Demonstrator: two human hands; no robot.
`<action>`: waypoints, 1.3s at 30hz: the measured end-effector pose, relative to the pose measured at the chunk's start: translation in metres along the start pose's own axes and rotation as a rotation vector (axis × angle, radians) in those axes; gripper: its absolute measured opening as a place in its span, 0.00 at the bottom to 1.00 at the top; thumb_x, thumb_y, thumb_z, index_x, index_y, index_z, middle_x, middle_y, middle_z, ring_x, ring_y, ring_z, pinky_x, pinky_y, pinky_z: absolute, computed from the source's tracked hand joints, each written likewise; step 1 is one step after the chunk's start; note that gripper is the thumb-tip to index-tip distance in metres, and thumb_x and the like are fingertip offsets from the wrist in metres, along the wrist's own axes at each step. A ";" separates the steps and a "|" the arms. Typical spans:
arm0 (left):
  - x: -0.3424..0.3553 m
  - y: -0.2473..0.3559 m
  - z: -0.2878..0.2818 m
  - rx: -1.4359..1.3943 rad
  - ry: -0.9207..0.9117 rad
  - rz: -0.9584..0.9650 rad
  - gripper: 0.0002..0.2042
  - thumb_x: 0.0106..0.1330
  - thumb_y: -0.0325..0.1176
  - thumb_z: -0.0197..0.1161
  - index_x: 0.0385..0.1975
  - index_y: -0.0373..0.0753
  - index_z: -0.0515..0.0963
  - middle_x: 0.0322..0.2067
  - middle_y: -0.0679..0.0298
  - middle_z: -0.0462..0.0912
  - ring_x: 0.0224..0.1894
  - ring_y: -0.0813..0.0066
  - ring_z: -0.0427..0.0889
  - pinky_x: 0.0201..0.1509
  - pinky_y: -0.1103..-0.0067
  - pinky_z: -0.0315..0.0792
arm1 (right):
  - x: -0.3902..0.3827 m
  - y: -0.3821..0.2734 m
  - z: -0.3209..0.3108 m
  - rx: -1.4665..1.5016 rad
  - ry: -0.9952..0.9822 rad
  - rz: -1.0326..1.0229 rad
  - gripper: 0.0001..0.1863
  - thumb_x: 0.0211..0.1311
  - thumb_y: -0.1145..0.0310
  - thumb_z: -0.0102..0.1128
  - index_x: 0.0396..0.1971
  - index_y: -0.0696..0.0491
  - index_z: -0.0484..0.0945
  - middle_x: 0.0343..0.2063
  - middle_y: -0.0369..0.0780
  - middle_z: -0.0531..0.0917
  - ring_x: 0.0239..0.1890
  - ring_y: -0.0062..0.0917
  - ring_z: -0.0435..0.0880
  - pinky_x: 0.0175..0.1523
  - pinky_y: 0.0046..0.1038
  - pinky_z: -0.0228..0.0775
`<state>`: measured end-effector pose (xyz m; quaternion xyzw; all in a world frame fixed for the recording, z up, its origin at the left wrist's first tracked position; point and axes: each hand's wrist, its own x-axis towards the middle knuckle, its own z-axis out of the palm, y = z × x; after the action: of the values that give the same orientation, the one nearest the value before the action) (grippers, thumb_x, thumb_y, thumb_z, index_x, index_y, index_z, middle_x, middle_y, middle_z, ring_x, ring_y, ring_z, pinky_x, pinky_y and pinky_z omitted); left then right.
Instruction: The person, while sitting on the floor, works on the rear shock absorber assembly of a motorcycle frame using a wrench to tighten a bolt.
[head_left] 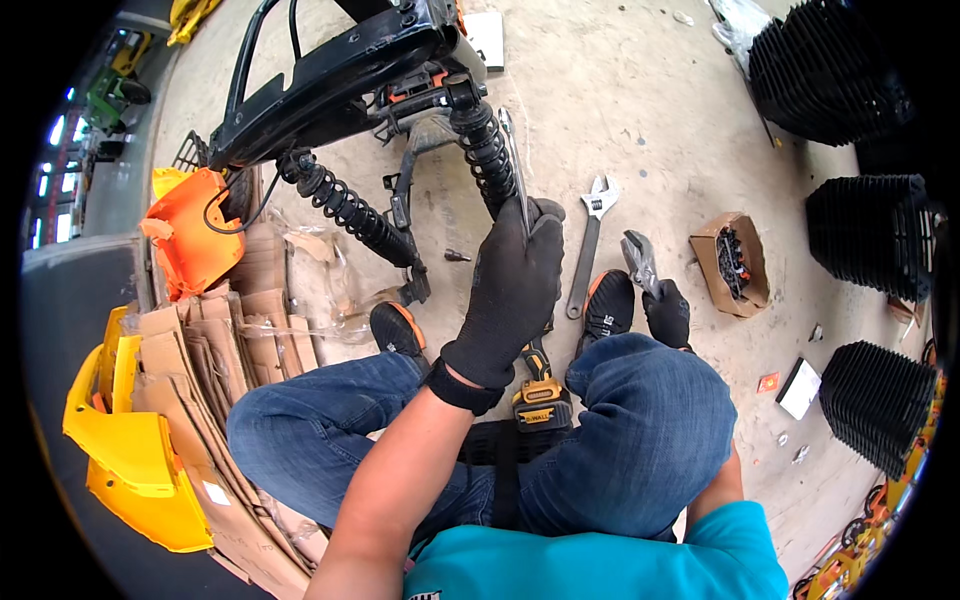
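My left hand, in a black glove, is closed round a long, slim silver wrench that points away from me. The wrench lies along the right-hand coil-spring shock absorber of a black metal vehicle frame; whether they touch I cannot tell. Beside my right knee, my gloved right hand grips silver pliers near the floor. A large adjustable wrench rests on the floor between my hands. Further left on the frame is a second coil-spring shock absorber.
A yellow and black cordless power tool stands between my legs. An open cardboard box of small hardware sits to the right, before stacked black ribbed parts. Flattened cardboard, orange panels and yellow panels crowd the left.
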<state>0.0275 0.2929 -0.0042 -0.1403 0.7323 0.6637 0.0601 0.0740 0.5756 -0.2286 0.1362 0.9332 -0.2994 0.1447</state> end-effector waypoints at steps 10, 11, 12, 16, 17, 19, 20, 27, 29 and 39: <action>0.012 0.003 -0.001 0.048 0.081 -0.049 0.10 0.71 0.35 0.50 0.42 0.35 0.74 0.20 0.72 0.68 0.18 0.88 0.66 0.18 0.85 0.66 | 0.023 0.065 0.022 -0.200 0.111 0.057 0.18 0.51 0.69 0.66 0.40 0.56 0.70 0.34 0.52 0.81 0.39 0.48 0.80 0.42 0.43 0.72; 0.013 0.003 -0.002 0.052 0.085 -0.070 0.11 0.71 0.36 0.50 0.41 0.35 0.74 0.20 0.72 0.68 0.17 0.88 0.66 0.18 0.85 0.66 | 0.025 0.067 0.024 -0.205 0.098 0.068 0.18 0.51 0.69 0.66 0.40 0.56 0.70 0.34 0.52 0.81 0.39 0.48 0.80 0.42 0.43 0.72; 0.013 0.004 -0.004 0.057 0.088 -0.091 0.11 0.72 0.37 0.50 0.41 0.35 0.74 0.20 0.72 0.68 0.17 0.87 0.66 0.18 0.85 0.65 | 0.027 0.069 0.026 -0.210 0.085 0.079 0.18 0.51 0.69 0.66 0.39 0.56 0.70 0.34 0.52 0.81 0.39 0.48 0.80 0.42 0.43 0.72; 0.008 0.030 -0.008 -0.142 0.085 -0.192 0.13 0.72 0.40 0.50 0.38 0.34 0.73 0.19 0.68 0.70 0.19 0.83 0.69 0.21 0.81 0.65 | 0.026 0.071 0.033 -0.319 0.079 0.068 0.19 0.49 0.67 0.66 0.40 0.56 0.70 0.34 0.53 0.80 0.38 0.49 0.80 0.43 0.44 0.73; 0.007 0.033 -0.011 -0.136 0.079 -0.201 0.15 0.72 0.42 0.49 0.39 0.35 0.74 0.21 0.69 0.70 0.19 0.85 0.68 0.20 0.83 0.66 | 0.028 0.072 0.035 -0.352 0.078 0.057 0.20 0.48 0.66 0.66 0.40 0.56 0.70 0.36 0.53 0.79 0.39 0.49 0.80 0.44 0.44 0.74; 0.004 0.041 -0.014 -0.107 0.095 -0.207 0.17 0.72 0.44 0.48 0.42 0.35 0.76 0.23 0.72 0.68 0.21 0.86 0.67 0.21 0.85 0.66 | 0.029 0.070 0.038 -0.374 0.040 0.089 0.21 0.48 0.65 0.67 0.41 0.56 0.70 0.38 0.53 0.78 0.40 0.49 0.80 0.45 0.43 0.74; 0.005 0.047 -0.015 -0.118 0.096 -0.228 0.17 0.72 0.43 0.48 0.42 0.35 0.77 0.22 0.72 0.67 0.21 0.86 0.66 0.21 0.85 0.66 | 0.030 0.067 0.037 -0.386 0.022 0.106 0.22 0.48 0.65 0.67 0.41 0.56 0.70 0.39 0.53 0.78 0.41 0.49 0.80 0.46 0.43 0.75; 0.013 0.043 -0.032 0.251 -0.010 0.097 0.12 0.68 0.31 0.50 0.42 0.31 0.78 0.20 0.73 0.66 0.18 0.85 0.66 0.19 0.86 0.65 | 0.042 0.078 0.024 -0.408 -0.126 0.105 0.24 0.49 0.62 0.67 0.44 0.55 0.70 0.40 0.53 0.79 0.44 0.48 0.80 0.48 0.43 0.74; 0.010 0.054 -0.030 0.277 0.014 0.098 0.12 0.66 0.27 0.49 0.42 0.30 0.77 0.20 0.73 0.65 0.17 0.85 0.68 0.19 0.85 0.66 | 0.044 0.078 0.023 -0.399 -0.165 0.087 0.25 0.50 0.58 0.68 0.44 0.55 0.71 0.40 0.53 0.80 0.45 0.47 0.80 0.49 0.43 0.74; 0.021 0.075 -0.029 0.331 0.031 0.051 0.09 0.67 0.26 0.50 0.43 0.30 0.74 0.30 0.61 0.70 0.18 0.79 0.75 0.19 0.84 0.72 | 0.047 0.070 0.015 -0.400 -0.216 0.076 0.25 0.52 0.57 0.68 0.45 0.55 0.73 0.42 0.51 0.80 0.47 0.45 0.80 0.51 0.41 0.72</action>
<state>-0.0107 0.2674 0.0649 -0.1200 0.8359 0.5328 0.0540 0.0577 0.6294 -0.2932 0.1069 0.9473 -0.1156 0.2790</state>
